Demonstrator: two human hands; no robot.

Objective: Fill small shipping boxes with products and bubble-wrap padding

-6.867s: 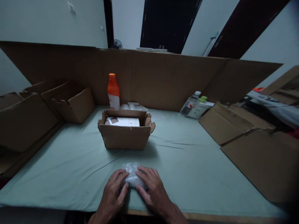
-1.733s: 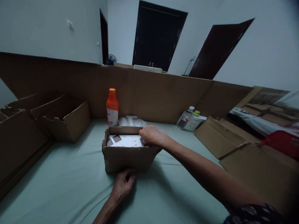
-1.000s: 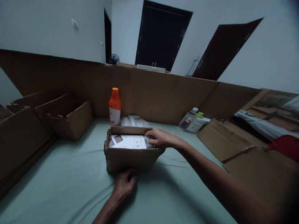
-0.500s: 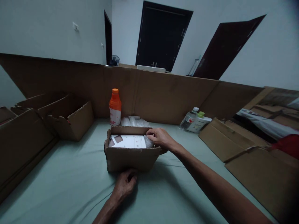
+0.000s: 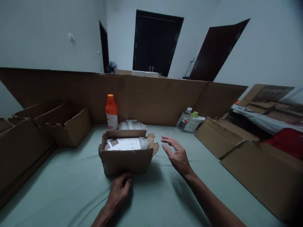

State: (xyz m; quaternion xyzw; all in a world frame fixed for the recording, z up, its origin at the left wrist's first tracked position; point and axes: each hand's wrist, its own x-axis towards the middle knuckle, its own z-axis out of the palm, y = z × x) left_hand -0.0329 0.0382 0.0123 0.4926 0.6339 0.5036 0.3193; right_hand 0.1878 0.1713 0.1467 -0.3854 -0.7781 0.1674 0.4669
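A small cardboard box [image 5: 127,161] stands on the pale green surface in front of me, its top uncovered. Inside it lie a white printed carton [image 5: 125,144] and, at the right end, crumpled bubble wrap [image 5: 143,142]. The box's right end flap [image 5: 154,147] bends outward. To the right of that flap, my right hand [image 5: 177,156] hangs free, fingers apart and holding nothing. My left hand [image 5: 119,188] rests with curled fingers at the box's lower front edge; nothing shows in its grip, and whether it presses on the box I cannot tell.
Behind the box are an orange bottle [image 5: 111,112] and more bubble wrap [image 5: 131,125]. A clear bottle [image 5: 184,119] and a green-capped white container [image 5: 193,122] lean at back right. Cardboard boxes line the left [image 5: 77,127] and right [image 5: 255,176]. A cardboard wall [image 5: 163,102] closes the back.
My right hand has let go of the bubble wrap at the box's right end and moved right, its fingers spreading. The end flap now shows. My left hand stays at the box's front.
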